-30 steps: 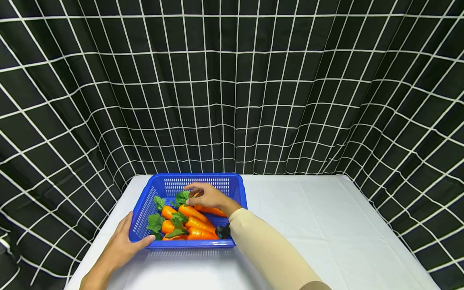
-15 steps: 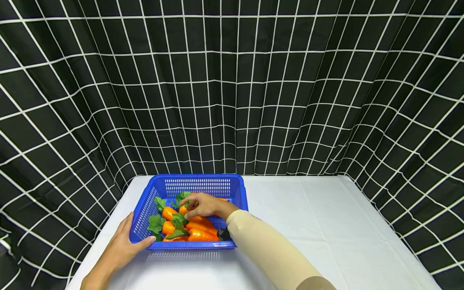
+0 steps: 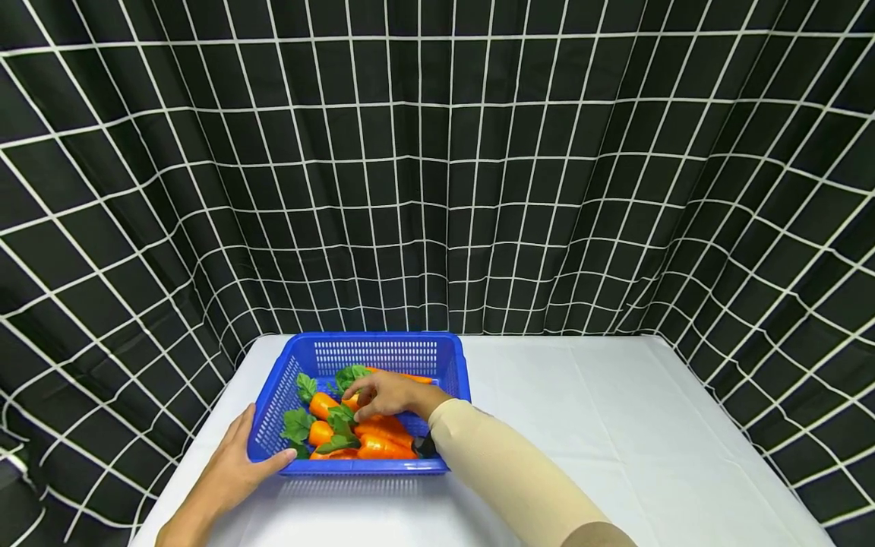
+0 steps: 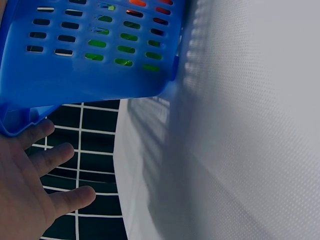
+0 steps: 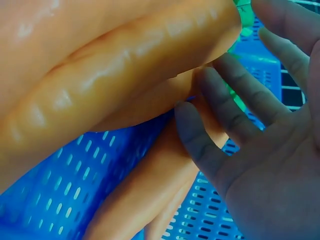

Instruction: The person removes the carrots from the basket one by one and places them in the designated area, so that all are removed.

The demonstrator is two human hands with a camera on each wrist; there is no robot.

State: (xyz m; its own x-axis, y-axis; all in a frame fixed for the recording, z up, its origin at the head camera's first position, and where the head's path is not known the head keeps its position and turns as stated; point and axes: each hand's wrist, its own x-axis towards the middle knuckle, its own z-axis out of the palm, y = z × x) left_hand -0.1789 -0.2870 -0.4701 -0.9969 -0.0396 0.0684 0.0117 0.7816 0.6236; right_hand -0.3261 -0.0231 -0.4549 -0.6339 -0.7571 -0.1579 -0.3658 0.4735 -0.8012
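A blue plastic basket (image 3: pixel 369 466) holds several orange carrots with green leafy tops. At its front left corner my left hand (image 3: pixel 231 465) touches the rim with the thumb, its fingers spread along the outer left side; the left wrist view shows those fingers (image 4: pixel 70 200) straight. Inside the basket, my right hand (image 3: pixel 391 393) is over the middle carrots, fingers slightly bent. In the right wrist view its fingertips (image 5: pixel 187 112) are against or very near a carrot (image 5: pixel 150 180), while another carrot (image 5: pixel 125 55) lies closer to the camera. No firm hold shows.
A white cloth-covered table (image 3: pixel 581 425) extends to the right of the basket. Black curtains (image 3: pixel 547 190) with a white grid stand behind and on both sides. Another carrot (image 3: pixel 410 377) lies near the basket's back wall.
My right hand has come down and towards the front of the basket, from over the back carrots to the middle ones. The left hand stays at the corner.
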